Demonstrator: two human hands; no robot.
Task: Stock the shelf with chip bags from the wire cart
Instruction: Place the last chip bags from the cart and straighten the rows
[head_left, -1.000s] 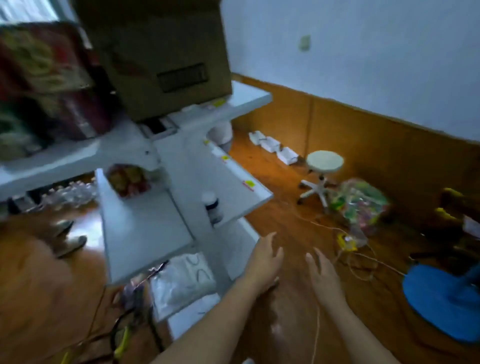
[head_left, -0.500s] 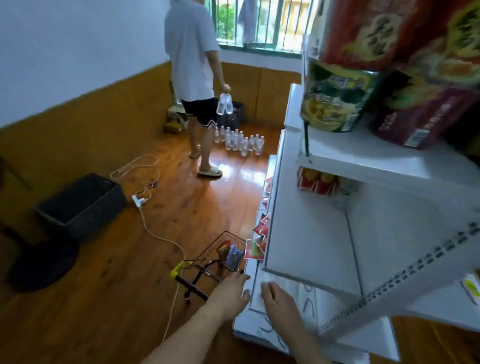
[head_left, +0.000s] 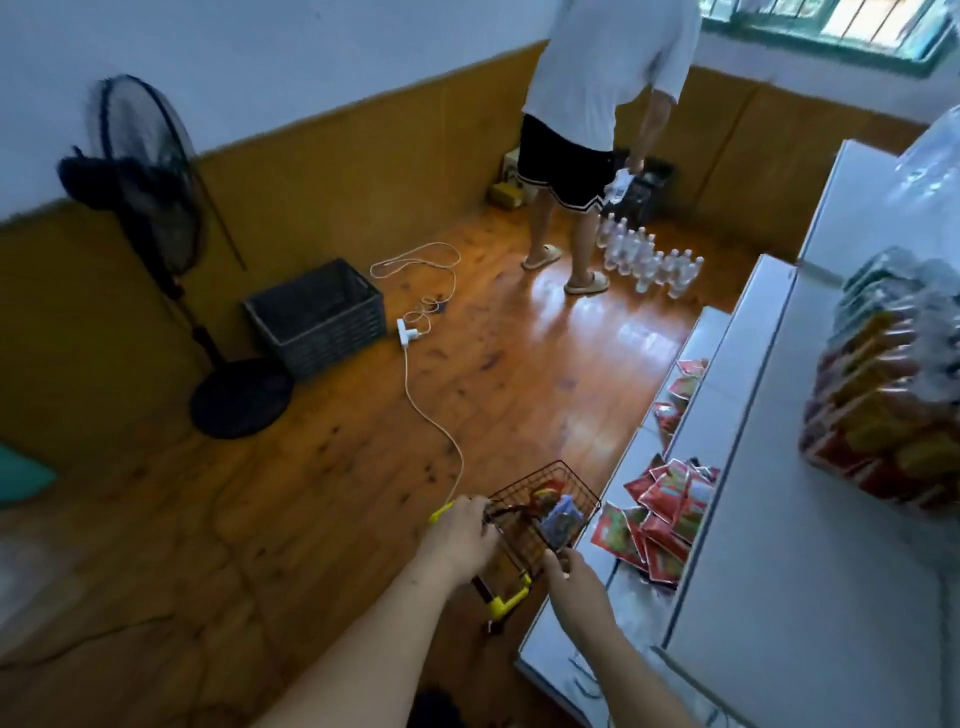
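A small wire cart (head_left: 566, 486) stands on the wooden floor beside the white shelf (head_left: 779, 571). Inside it lie a blue chip bag (head_left: 561, 517) and a red-and-yellow one (head_left: 543, 496). My left hand (head_left: 460, 540) grips the cart's black handle near its yellow end. My right hand (head_left: 576, 587) hovers at the cart's near right corner with fingers loosely bent and nothing in it. A heap of red chip bags (head_left: 665, 509) lies on the lowest shelf board. A wrapped bundle of bags (head_left: 883, 415) sits on the upper board.
Another person (head_left: 597, 104) stands at the back next to rows of water bottles (head_left: 649, 260). A black crate (head_left: 317, 317) and a standing fan (head_left: 150, 171) are on the left. A white cable (head_left: 426, 395) runs across the floor to the cart.
My view has swung from the shelf's end round to its front. Both hands came down from the shelf edge to the cart, and my left hand took hold of the handle.
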